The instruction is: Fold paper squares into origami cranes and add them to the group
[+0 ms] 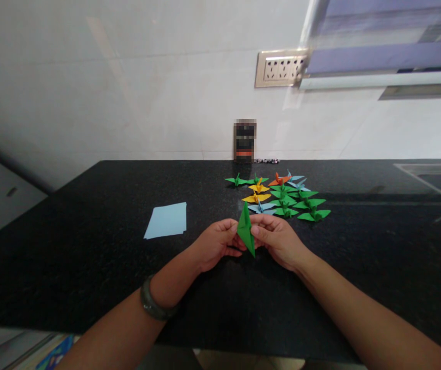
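Between my two hands is a folded piece of green origami paper (246,231), long and pointed at its upper and lower ends. My left hand (220,242) grips its left side with thumb and fingers. On the other side my right hand (276,236) pinches it, the thumb lying on the paper's face. The piece is held above the dark countertop. Just beyond it are several finished paper cranes: green ones (314,214), yellow ones (256,197), light blue ones (261,208) and an orange one (279,179).
A stack of light blue paper sheets (166,221) lies to the left on the black countertop (100,246). Against the wall stands a dark, blurred-out box (245,141), with a small beaded strand (268,161) beside it. A socket panel (281,68) is on the wall.
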Demonstrator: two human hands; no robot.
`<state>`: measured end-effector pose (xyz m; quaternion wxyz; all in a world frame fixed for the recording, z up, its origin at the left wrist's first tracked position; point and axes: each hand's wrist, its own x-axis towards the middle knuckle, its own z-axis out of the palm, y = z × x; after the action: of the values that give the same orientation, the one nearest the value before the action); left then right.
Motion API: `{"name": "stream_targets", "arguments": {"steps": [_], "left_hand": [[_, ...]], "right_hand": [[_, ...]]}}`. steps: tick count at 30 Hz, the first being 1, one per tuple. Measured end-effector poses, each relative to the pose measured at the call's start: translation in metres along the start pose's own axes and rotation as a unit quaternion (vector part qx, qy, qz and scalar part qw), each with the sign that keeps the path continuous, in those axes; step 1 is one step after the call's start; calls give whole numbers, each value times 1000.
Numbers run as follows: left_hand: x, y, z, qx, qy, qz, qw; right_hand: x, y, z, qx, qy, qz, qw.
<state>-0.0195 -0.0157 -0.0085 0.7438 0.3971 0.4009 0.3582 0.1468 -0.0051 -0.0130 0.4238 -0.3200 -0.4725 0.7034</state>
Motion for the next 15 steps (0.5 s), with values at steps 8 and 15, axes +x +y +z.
{"name": "stream_targets", "arguments": {"steps": [8,15], "left_hand": [[1,0,-2,-15,1,1,1000],[2,-1,-2,101,78,59,990]], "right_hand": [[0,-2,1,-20,11,0,1000],[4,-5,0,-164,41,-42,985]]}}
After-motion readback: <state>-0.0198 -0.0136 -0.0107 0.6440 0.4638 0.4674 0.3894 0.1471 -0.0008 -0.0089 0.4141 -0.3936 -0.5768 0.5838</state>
